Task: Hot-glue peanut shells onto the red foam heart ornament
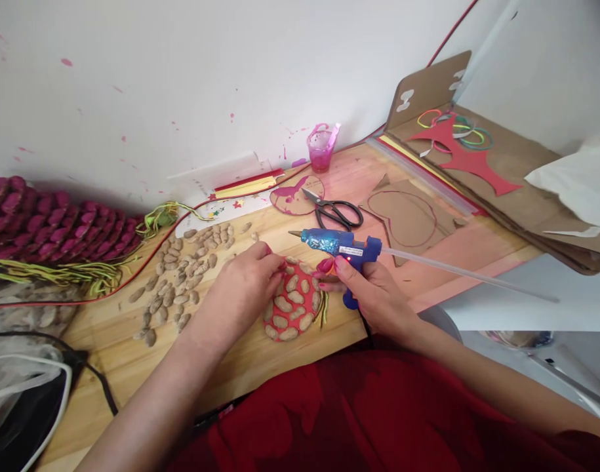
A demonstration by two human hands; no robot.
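Note:
In my right hand (378, 292) is a blue glue gun (336, 242), its nozzle pointing left and a long clear glue stick (467, 274) sticking out of its back. A small orange light glows on its side. Below the nozzle lies a red piece covered with peanuts (294, 298), the red showing between the shells. My left hand (245, 282) is at the upper left edge of this piece, its fingers closed together. What they pinch, if anything, is hidden. To its left, loose peanuts (174, 282) are spread over the wooden table (240, 367).
Black scissors (336, 211) lie beyond the glue gun, near cut cardboard (408, 216) with a drawn outline. A cup of pink liquid (320, 154) stands by the wall. Red paper scraps (477, 164) lie on cardboard at right. A red cord (155, 252) crosses the left side.

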